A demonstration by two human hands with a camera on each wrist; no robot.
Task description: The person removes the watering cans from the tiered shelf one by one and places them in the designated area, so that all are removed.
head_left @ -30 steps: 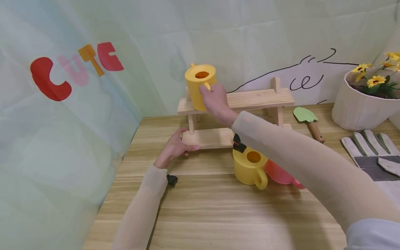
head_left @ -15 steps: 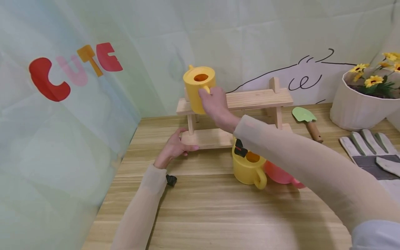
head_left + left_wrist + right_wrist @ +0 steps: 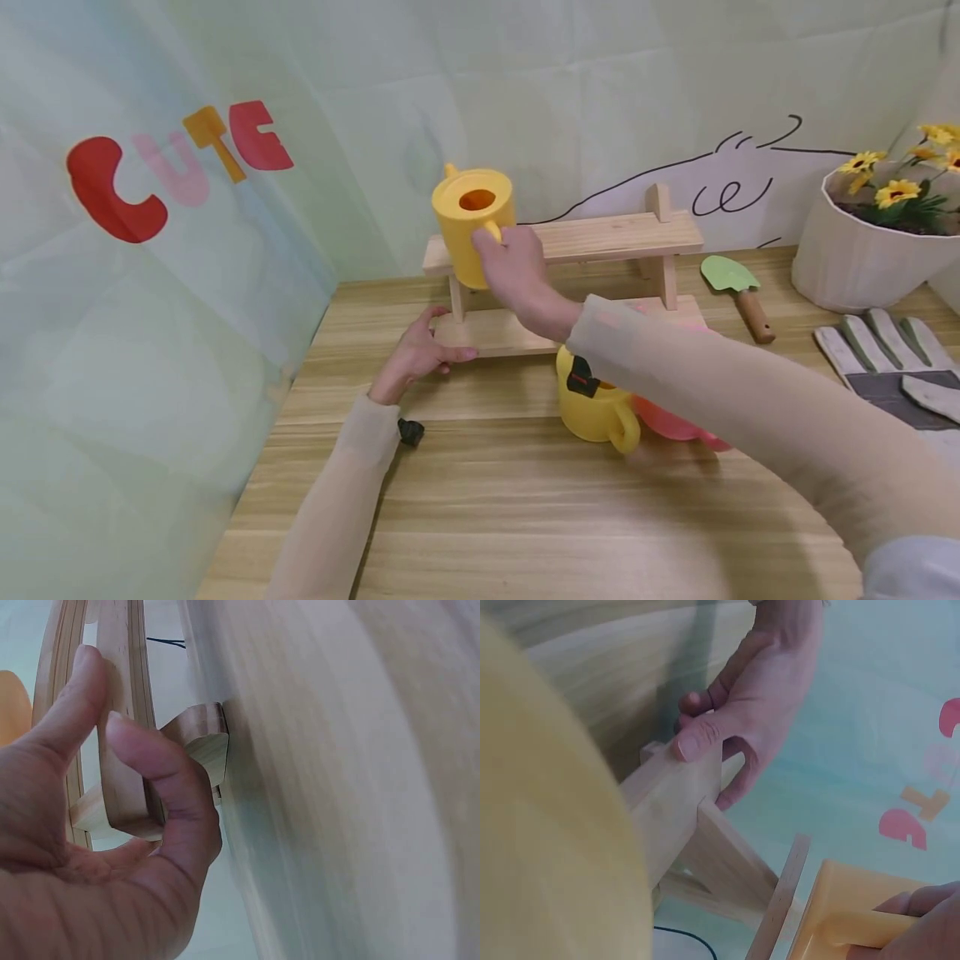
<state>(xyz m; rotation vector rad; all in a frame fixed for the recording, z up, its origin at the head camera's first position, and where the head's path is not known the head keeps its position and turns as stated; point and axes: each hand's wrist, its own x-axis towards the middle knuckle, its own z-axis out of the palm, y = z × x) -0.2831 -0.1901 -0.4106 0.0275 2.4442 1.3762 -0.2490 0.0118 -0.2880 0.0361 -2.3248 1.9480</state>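
A small yellow watering can [image 3: 463, 218] is in my right hand [image 3: 517, 271], which grips its handle. The can is in front of the left end of a two-tier wooden shelf [image 3: 607, 236], tilted slightly; whether it touches the upper board I cannot tell. My left hand [image 3: 417, 348] grips the left end of the lower board [image 3: 120, 761], thumb on its top near the front edge. In the right wrist view, the left hand's fingers curl round that board end [image 3: 682, 780]. A second yellow watering can [image 3: 588, 417] stands before the shelf, partly behind my right sleeve.
Beside the second can is a pink watering can [image 3: 667, 421], mostly hidden by my right forearm. To the right lie a green trowel [image 3: 738, 287] and grey-white gloves [image 3: 888, 362]. A white pot [image 3: 862, 250] with yellow flowers stands at the back right, near the fabric backdrop.
My right hand has come down and a little towards me with the yellow watering can, which now sits lower against the upper board. The left hand has stayed on the lower board.
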